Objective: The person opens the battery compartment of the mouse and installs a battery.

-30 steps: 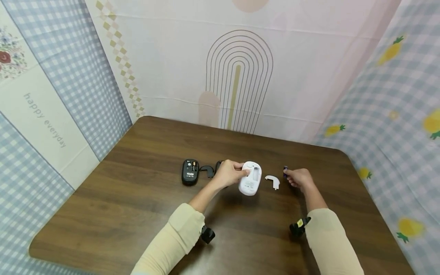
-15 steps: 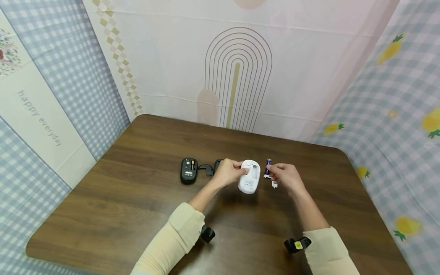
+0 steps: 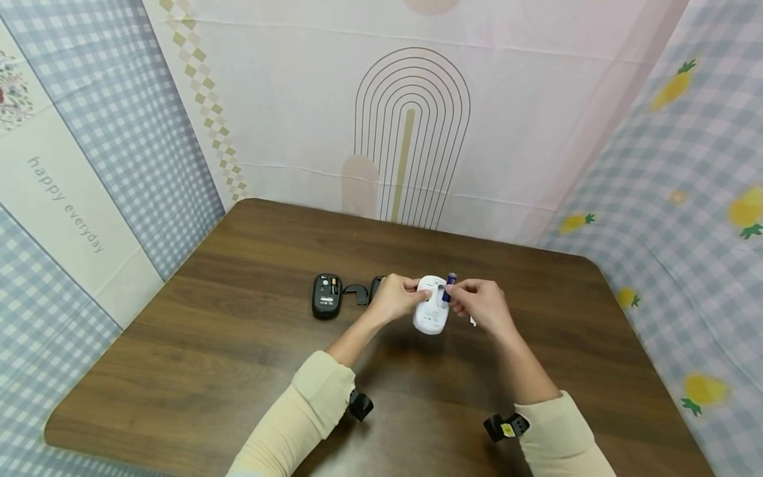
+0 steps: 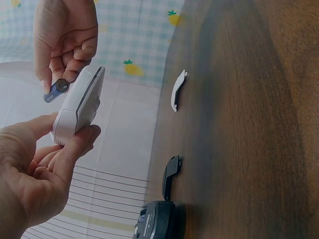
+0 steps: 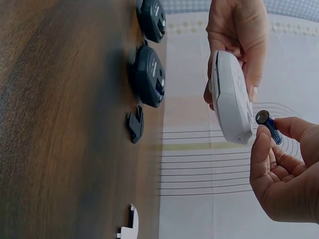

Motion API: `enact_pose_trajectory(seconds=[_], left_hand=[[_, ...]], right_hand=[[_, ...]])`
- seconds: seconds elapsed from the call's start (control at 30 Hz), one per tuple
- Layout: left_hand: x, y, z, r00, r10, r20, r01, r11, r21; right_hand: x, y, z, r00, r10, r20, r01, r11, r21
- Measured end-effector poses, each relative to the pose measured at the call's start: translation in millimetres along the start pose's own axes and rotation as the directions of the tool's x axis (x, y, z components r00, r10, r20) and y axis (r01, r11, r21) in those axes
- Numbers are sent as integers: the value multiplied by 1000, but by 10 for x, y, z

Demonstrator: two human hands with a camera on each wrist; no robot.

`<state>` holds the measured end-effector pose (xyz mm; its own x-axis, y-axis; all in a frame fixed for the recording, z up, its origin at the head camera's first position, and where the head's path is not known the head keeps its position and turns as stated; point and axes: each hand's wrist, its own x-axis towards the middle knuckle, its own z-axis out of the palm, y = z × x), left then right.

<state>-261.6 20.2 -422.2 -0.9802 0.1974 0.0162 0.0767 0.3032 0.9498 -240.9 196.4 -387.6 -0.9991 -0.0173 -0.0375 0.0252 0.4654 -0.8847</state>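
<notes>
A white computer mouse (image 3: 430,319) is held above the table, underside up, its battery slot exposed. My left hand (image 3: 392,300) pinches its left edge, thumb on the underside. In my right hand (image 3: 485,307), thumb and fingers pinch a blue battery (image 3: 450,287), which overlaps the slot's right side in the head view. The right wrist view shows a gap between the battery (image 5: 269,127) and the mouse (image 5: 229,97). On the table below lies the white battery cover (image 4: 178,90), mostly hidden behind my right hand in the head view.
To the left, a black mouse (image 3: 327,296) lies underside up with a battery in its slot. Beside it are a black battery cover (image 3: 358,294) and a second black mouse (image 5: 148,75), partly behind my left hand in the head view. Patterned cloth (image 3: 286,99) hangs beyond the wooden table (image 3: 238,371).
My right hand has carried the battery leftward from beyond the white cover to beside the mouse's slot. The left hand and the white mouse have stayed almost still.
</notes>
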Motion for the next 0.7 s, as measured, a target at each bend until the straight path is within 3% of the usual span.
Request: enact_pose_trajectory(seconds=[0.27,0.7], left_hand=[[-5,8,-8,1000,2,5,-2,1000,-15],[-5,-10,-4,1000,8,9,-8,1000,-6]], right_hand=[[6,-43,29,1000,-21,-6,20,1000,-21],[-20,-63,70,997,-62,-45,51,972,-229]])
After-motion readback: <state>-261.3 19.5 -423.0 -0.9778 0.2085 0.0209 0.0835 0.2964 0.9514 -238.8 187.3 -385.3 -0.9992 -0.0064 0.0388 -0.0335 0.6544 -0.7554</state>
